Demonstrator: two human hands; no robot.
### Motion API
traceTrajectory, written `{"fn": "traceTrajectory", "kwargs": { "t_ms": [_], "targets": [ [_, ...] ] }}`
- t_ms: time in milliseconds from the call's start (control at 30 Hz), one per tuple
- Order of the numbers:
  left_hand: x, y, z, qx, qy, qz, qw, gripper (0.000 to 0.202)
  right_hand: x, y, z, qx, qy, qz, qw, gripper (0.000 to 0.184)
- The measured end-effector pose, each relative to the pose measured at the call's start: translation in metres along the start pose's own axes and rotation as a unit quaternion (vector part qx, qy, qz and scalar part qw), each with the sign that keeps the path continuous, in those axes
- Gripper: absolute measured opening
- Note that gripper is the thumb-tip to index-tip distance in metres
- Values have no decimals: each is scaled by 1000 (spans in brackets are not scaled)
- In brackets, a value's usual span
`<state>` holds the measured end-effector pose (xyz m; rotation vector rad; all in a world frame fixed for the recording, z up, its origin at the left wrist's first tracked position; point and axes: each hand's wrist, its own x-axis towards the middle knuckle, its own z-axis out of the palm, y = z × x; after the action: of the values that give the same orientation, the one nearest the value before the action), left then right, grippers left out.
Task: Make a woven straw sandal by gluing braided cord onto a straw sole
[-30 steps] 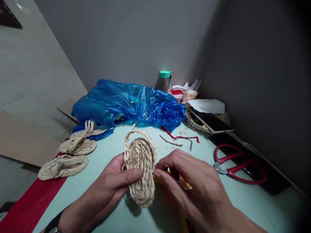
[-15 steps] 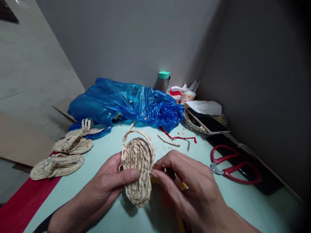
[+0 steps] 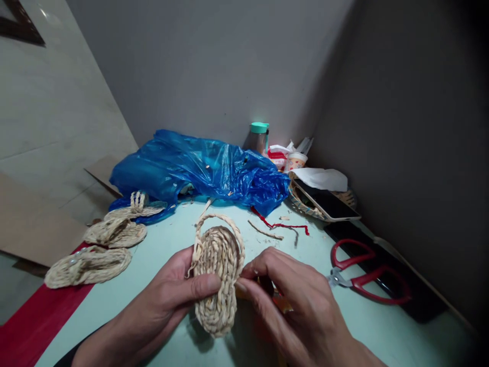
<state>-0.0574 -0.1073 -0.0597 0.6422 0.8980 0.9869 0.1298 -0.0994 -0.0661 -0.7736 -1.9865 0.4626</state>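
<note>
A small braided straw sole [image 3: 217, 298], coiled in an oval, is held upright above the table. My left hand [image 3: 179, 285] grips it from the left, with the thumb pressed flat across its front. A loose straw braid [image 3: 229, 222] arcs round the sole's top, leaving a gap at the upper left, and runs down its right edge. There my right hand [image 3: 294, 295] pinches at the edge with thumb and forefinger; whether a needle or thread is between them is too small to tell. A yellow and orange object [image 3: 281, 305] is partly hidden behind my right hand.
Several finished straw slippers [image 3: 89, 265] lie at the left, partly on a red cloth [image 3: 42, 323]. Behind are a blue plastic bag [image 3: 183, 160], a bottle [image 3: 259, 137] and a basket [image 3: 305, 201] bearing a phone [image 3: 326, 201]. Red-handled scissors [image 3: 357, 283] rest at the right.
The whole view has shifted slightly, so things sit a little lower in the picture. Both hands keep their hold on the sole, with the right fingers still at its right edge.
</note>
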Motion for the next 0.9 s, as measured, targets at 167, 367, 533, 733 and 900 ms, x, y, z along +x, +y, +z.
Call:
{"fn": "traceTrajectory", "kwargs": {
  "t_ms": [167, 367, 533, 733, 900],
  "targets": [
    [1, 1, -1, 7, -13, 6, 1000, 31, 0, 0, 1, -2, 1, -1, 1000, 12],
    [4, -1, -2, 5, -20, 11, 1000, 33, -1, 0, 3, -5, 3, 3, 1000, 11],
    [2, -2, -3, 4, -45, 15, 999, 34, -1, 0, 3, -8, 3, 4, 1000, 11],
    [1, -1, -3, 2, -42, 16, 999, 36, -2, 1, 3, -4, -2, 5, 1000, 10],
    [2, 0, -1, 1, -54, 8, 999, 33, -2, 2, 3, -3, -3, 6, 1000, 11]
  ]
}}
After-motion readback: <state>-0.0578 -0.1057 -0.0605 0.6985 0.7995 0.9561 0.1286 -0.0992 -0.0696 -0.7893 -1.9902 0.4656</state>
